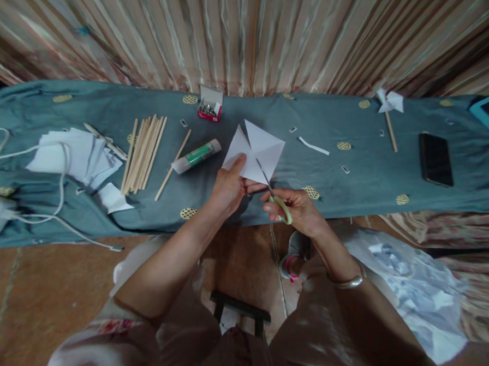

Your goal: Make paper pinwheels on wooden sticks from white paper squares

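A square sheet of white paper [267,143] is pinched in my left hand [229,188], thumb on top and fingers beneath. One slit runs from its far corner toward the middle. My right hand [297,207] is closed on the handles of light-green scissors [286,209]. Their blades lie over the near edge of the paper and point toward its centre. Just left of the paper lies a green and white glue stick [198,156], resting near a single wooden stick [182,148].
On the cloth-covered table [240,104] lie several wooden sticks [147,155], paper pieces [73,154], a red box of small metal pins [210,104], a paper strip [314,146], a paper pinwheel [390,101] and a phone [435,159]. White cables [61,201] cross the left end. A plastic bag [414,289] sits below right.
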Available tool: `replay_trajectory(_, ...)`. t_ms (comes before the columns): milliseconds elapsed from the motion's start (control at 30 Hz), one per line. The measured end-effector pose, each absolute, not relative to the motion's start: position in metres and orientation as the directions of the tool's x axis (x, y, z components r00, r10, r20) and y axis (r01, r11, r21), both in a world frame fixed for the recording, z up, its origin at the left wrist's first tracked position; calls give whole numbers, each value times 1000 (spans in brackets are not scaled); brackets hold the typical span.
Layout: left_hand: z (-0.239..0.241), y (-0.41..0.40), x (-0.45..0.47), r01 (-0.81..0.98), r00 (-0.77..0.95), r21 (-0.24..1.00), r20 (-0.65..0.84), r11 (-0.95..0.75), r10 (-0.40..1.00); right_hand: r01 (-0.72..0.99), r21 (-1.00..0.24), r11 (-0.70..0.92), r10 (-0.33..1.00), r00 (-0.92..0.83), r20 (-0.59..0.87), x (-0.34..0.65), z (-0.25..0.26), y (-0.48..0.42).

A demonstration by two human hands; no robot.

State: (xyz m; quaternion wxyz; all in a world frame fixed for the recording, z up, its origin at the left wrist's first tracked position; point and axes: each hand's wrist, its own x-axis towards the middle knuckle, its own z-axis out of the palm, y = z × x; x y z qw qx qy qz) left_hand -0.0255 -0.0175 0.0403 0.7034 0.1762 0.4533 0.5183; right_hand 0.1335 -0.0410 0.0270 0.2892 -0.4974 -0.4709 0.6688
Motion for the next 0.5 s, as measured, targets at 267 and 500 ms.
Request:
replay_trajectory(267,38,-18,-26,-573,56,714,-455,402,889,106,-931,-348,858,-363,-362,134,26,-41)
replay_trajectory(500,43,-13,-28,-595,-27,723,-455,351,890,134,-894,-429,780,-444,-441,140,36,-40)
